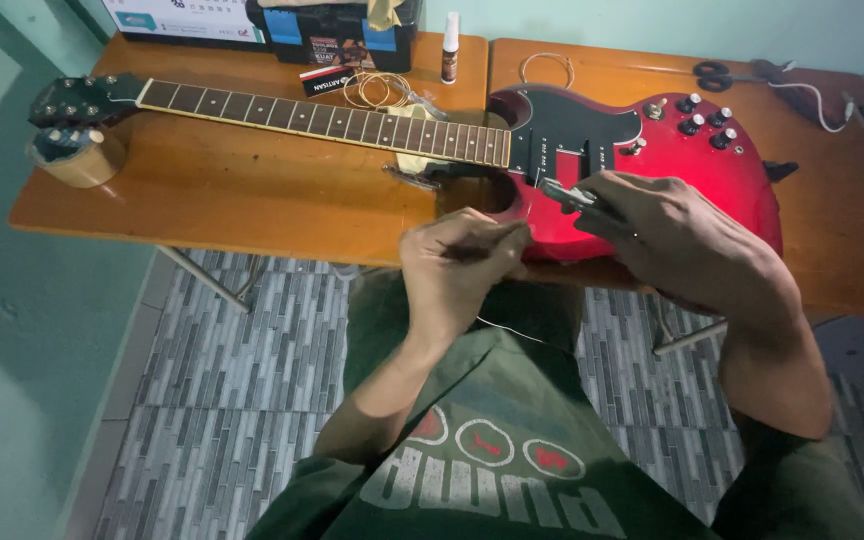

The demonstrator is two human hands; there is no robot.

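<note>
A red electric guitar (697,165) with a black pickguard lies flat on a wooden table (232,190), its neck (322,118) running left to the dark headstock (77,98). My right hand (677,240) rests over the lower edge of the guitar body and grips a small metal tool (564,192) that looks like pliers, its tip pointing at the pickguard. My left hand (457,265) is at the table's front edge beside the body's cutaway, fingers pinched together, seemingly on a thin wire; a fine strand (512,330) trails below it.
A roll of tape (80,155) sits under the headstock. Coiled strings (377,90), a small spray bottle (449,48), a dark case (337,35) and scissors (717,72) lie at the table's back. Tiled floor (232,380) lies below.
</note>
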